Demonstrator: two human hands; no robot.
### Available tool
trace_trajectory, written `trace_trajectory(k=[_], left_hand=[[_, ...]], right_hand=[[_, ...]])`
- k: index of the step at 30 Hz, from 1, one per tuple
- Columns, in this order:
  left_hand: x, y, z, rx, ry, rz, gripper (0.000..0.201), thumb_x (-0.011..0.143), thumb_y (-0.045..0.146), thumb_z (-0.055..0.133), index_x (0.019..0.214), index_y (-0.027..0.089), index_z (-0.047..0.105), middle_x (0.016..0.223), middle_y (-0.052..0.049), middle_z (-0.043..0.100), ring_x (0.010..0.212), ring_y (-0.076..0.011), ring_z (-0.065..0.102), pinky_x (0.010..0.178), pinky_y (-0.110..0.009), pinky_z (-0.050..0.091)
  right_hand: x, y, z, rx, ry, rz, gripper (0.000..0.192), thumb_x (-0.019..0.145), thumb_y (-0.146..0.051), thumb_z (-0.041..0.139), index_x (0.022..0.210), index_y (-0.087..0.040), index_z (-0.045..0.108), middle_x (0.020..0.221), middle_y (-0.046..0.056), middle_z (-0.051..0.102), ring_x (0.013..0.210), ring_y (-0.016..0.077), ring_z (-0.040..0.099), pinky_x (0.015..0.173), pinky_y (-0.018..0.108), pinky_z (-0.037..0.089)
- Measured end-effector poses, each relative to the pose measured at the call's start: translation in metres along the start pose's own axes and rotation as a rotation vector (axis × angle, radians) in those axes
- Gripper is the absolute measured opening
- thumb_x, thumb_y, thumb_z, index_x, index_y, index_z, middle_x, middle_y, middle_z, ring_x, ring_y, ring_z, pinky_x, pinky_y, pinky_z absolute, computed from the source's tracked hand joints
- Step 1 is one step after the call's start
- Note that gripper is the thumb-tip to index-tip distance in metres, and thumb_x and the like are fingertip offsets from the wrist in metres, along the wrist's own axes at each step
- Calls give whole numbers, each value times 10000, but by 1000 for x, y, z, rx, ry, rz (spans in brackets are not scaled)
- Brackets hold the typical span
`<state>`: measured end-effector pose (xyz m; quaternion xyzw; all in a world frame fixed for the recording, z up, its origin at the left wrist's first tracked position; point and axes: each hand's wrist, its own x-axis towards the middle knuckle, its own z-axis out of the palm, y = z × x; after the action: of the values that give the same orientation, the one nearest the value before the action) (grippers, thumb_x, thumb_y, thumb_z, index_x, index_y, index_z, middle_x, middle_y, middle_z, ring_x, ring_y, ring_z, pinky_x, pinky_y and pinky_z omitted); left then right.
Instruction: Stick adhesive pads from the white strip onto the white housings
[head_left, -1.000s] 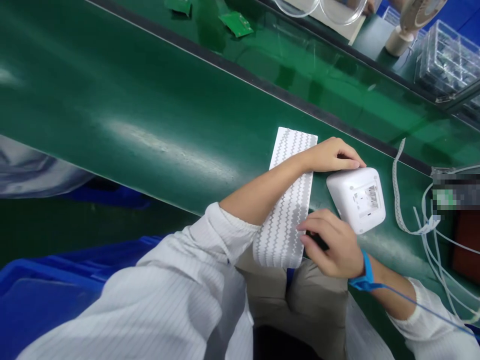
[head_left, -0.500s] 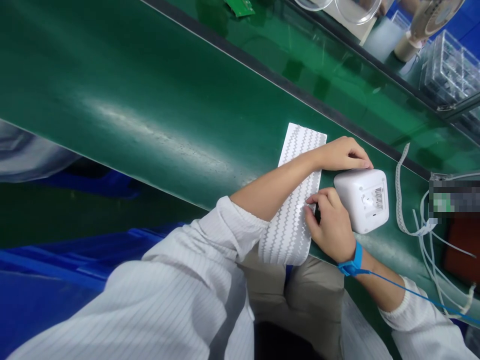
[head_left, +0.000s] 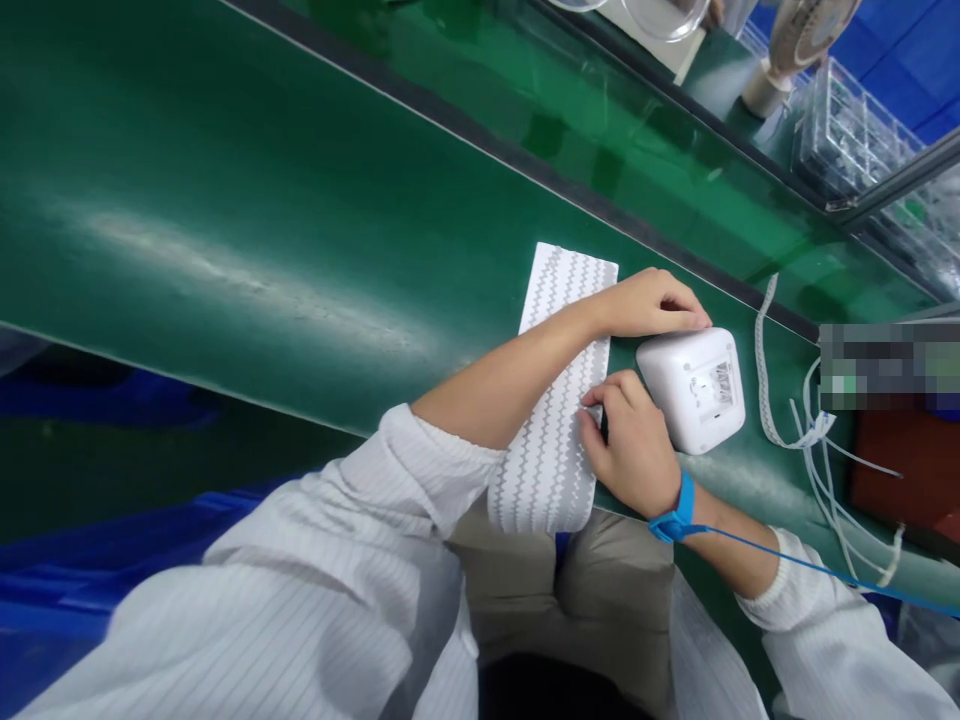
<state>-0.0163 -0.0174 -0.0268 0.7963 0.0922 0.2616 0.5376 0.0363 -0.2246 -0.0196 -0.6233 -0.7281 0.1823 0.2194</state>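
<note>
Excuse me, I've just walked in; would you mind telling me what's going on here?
A person is working with bare hands at a green bench. The left hand is at the far edge of a rounded white device, and the left forearm crosses over a white patterned sheet. The right hand, with a blue strap on its wrist, has its fingers at the sheet's right edge; whether they grip it is unclear.

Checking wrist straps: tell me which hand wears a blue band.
The right hand, by the patterned strip: the blue band circles its wrist. The left hand, at the white device, has a bare wrist.
</note>
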Motion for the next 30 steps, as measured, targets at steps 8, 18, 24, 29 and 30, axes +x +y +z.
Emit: trace_trajectory(k=[8, 18, 24, 29, 30], left_hand=[[-10, 7, 1, 320, -147, 28, 647, 1056, 694, 669, 1502, 242, 794, 1551, -127, 790, 1390, -355, 723, 1184, -452, 507], [-13, -1, -4, 297, -157, 8, 730, 1049, 782, 619, 1508, 241, 792, 1482, -125, 821, 1315, -323, 755, 1160, -419, 546], [-13, -1, -4, 283, -154, 1, 756, 1054, 811, 599, 1507, 240, 800, 1481, -129, 823, 1321, -324, 754, 1171, -434, 547], [-14, -2, -4, 286, -155, -19, 724, 1060, 798, 620, 1518, 266, 797, 1507, -117, 816, 1342, -326, 746, 1187, -442, 541], [-14, -3, -4, 284, -153, -18, 725, 1062, 797, 621, 1521, 263, 796, 1505, -119, 817, 1345, -325, 746, 1193, -439, 539]], right_hand=[[15, -13, -1, -136, -167, 58, 169, 1094, -198, 595, 1132, -145, 750, 1221, 177, 682, 1073, 332, 697, 993, 512, 632], [21, -26, 0, -170, -241, 103, 239, 1069, -148, 599, 1232, -71, 756, 1315, 218, 687, 1084, 345, 682, 927, 492, 624], [20, -22, 3, -148, -210, 83, 223, 1068, -122, 603, 1215, -60, 760, 1298, 220, 672, 1094, 334, 681, 976, 487, 610], [17, -10, 7, -68, -154, 32, 173, 1066, -133, 611, 1162, -95, 751, 1227, 187, 671, 1047, 308, 667, 1002, 486, 605], [16, -7, 7, -47, -139, 22, 166, 1067, -140, 615, 1162, -105, 747, 1220, 180, 668, 1049, 306, 665, 1002, 485, 606]])
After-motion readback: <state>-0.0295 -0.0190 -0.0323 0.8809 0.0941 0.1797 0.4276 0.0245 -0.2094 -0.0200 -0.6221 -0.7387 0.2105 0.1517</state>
